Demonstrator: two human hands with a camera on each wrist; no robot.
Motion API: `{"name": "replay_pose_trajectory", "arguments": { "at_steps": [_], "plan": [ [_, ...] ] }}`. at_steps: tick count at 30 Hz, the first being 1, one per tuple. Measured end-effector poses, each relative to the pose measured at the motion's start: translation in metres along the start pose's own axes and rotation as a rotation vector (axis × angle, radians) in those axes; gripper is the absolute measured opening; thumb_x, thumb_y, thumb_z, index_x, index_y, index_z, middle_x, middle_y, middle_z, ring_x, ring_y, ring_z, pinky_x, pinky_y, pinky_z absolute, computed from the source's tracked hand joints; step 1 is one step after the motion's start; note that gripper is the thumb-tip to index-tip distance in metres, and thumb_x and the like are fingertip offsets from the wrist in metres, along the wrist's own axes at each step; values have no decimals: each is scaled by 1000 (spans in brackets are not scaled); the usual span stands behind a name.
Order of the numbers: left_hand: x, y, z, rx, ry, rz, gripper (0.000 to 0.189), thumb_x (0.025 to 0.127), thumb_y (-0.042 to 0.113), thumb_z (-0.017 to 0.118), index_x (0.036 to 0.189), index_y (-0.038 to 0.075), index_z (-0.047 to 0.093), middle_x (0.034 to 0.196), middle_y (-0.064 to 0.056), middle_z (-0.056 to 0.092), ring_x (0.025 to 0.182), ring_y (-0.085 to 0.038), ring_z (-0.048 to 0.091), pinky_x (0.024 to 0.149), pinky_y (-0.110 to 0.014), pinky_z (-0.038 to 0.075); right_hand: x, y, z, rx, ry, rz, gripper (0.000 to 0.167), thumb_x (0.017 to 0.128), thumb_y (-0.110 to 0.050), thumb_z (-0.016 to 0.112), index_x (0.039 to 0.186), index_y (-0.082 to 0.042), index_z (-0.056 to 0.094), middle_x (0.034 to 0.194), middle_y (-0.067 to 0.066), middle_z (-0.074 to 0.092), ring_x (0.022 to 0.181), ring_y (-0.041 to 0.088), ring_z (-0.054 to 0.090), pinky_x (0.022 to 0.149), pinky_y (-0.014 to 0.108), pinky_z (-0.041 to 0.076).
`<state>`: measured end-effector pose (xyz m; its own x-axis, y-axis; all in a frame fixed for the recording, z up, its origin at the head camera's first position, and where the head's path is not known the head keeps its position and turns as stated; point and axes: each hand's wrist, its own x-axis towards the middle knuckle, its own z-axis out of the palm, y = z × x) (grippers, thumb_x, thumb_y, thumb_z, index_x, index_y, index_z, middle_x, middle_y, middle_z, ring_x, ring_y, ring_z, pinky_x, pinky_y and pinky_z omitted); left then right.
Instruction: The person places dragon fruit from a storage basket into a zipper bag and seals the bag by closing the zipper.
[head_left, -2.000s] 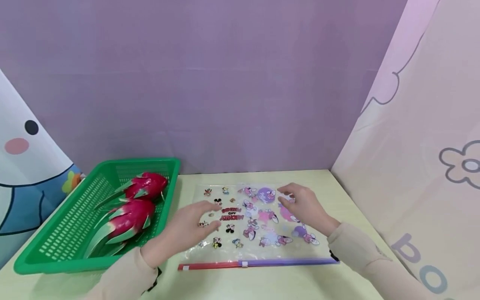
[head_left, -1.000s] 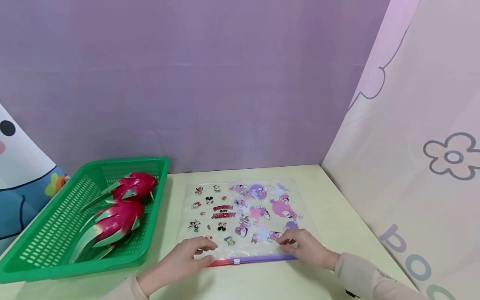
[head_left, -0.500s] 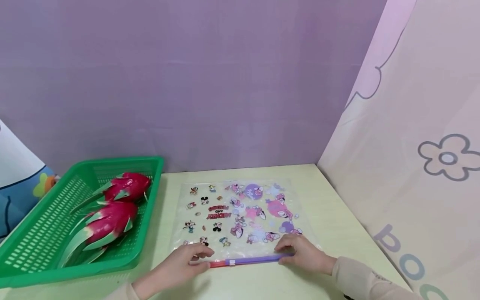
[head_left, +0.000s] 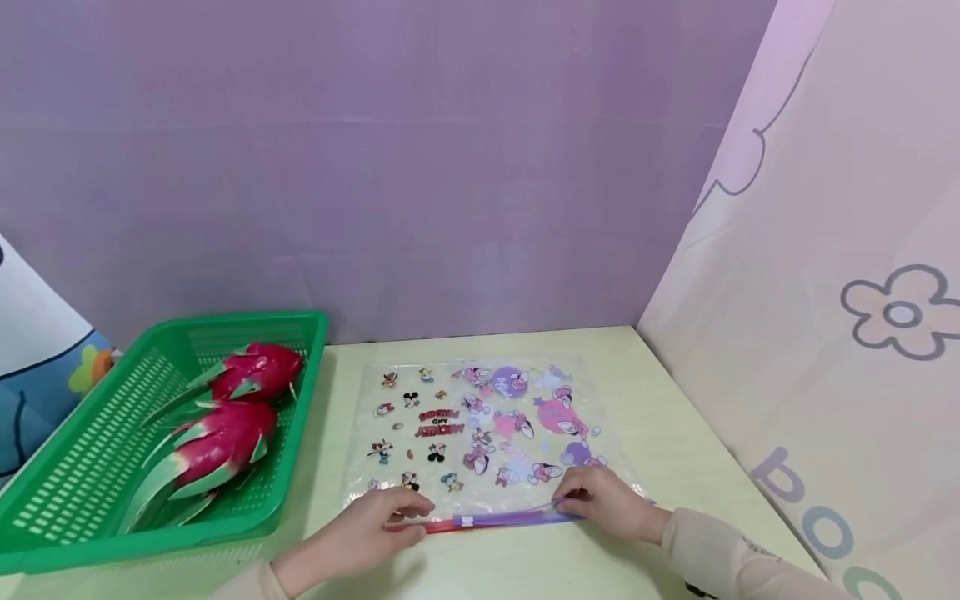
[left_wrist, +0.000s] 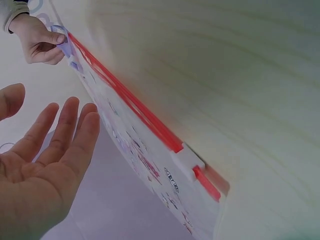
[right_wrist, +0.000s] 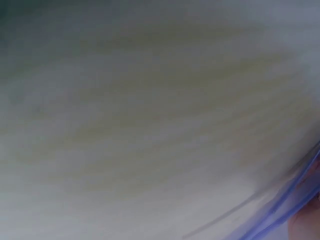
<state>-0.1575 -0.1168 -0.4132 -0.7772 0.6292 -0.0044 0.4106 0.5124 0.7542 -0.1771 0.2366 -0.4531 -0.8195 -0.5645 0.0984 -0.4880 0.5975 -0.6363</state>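
Observation:
Two clear printed slider zip bags lie overlapping on the table. The purple-edged bag is to the right, and the red-edged bag to the left. My right hand pinches the purple zip edge between thumb and fingers, raising it slightly. In the left wrist view, that purple edge stands at the end of the red zip strip, which carries a white slider. My left hand hovers beside the red edge, fingers spread and holding nothing. The right wrist view mostly shows blurred tabletop, with the purple strip at its corner.
A green plastic basket stands at the left with two dragon fruits in it. A purple cloth wall closes the back of the table, and a patterned light curtain borders the right side.
Both hands have come down from above the bags to their near zip edge. My right hand has taken hold of the purple edge and lifted it a little; the bags lie nearly where they were.

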Motion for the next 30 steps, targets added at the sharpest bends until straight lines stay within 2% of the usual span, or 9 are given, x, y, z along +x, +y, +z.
{"name": "replay_pose_trajectory", "arguments": {
  "at_steps": [4, 7, 11, 14, 19, 22, 25, 30],
  "plan": [
    [0, 1, 1, 13, 12, -4, 29, 86, 19, 62, 109, 3, 63, 103, -6, 65, 95, -27, 61, 77, -32, 52, 0, -3, -2, -37, 6, -3, 9, 82, -14, 66, 89, -14, 71, 83, -7, 65, 76, -1, 55, 67, 18, 49],
    [0, 1, 1, 7, 25, -63, 28, 86, 21, 63, 109, 4, 64, 104, -6, 65, 94, -26, 60, 77, -35, 52, 2, -6, -5, -80, 31, -7, 9, 81, -9, 67, 89, -12, 71, 84, -6, 67, 76, 0, 57, 66, 18, 49],
    [2, 4, 1, 11, 85, -160, 28, 85, 23, 63, 107, 6, 65, 103, -4, 65, 92, -22, 59, 76, -38, 52, 6, -14, -10, -97, 81, -5, 9, 80, -5, 68, 87, -9, 72, 83, -2, 69, 75, 3, 60, 64, 17, 50],
    [4, 5, 1, 34, 144, -157, 24, 85, 20, 64, 104, 7, 66, 101, -4, 66, 90, -21, 61, 74, -36, 53, 10, -21, -14, -68, 120, 11, 9, 80, -5, 68, 87, -6, 72, 82, 1, 69, 73, 4, 62, 63, 17, 51],
    [12, 10, 4, 57, 207, -79, 19, 85, 14, 62, 101, 6, 68, 99, -4, 68, 88, -20, 63, 73, -27, 53, 23, -32, -15, 2, 212, 33, 8, 80, -5, 68, 86, -4, 72, 82, 4, 70, 72, 6, 64, 63, 17, 52],
    [20, 13, 9, 11, 211, -41, 21, 85, 14, 62, 103, 4, 67, 100, -6, 68, 88, -21, 64, 73, -24, 53, 32, -38, -9, 36, 257, 47, 7, 79, -6, 69, 86, -5, 72, 81, 5, 70, 71, 8, 63, 64, 19, 52],
    [31, 17, 15, -64, 197, -44, 25, 85, 16, 62, 106, 1, 65, 101, -10, 68, 89, -22, 64, 74, -23, 53, 40, -46, -2, 87, 272, 104, 8, 79, -6, 69, 86, -6, 72, 81, 4, 70, 71, 7, 62, 64, 19, 51],
    [50, 21, 21, -205, 202, -110, 28, 87, 19, 60, 109, 3, 64, 104, -10, 67, 92, -22, 64, 75, -26, 53, 48, -59, 5, 194, 270, 190, 9, 80, -5, 68, 88, -5, 72, 83, 6, 70, 72, 9, 62, 63, 18, 51]
  ]
}}
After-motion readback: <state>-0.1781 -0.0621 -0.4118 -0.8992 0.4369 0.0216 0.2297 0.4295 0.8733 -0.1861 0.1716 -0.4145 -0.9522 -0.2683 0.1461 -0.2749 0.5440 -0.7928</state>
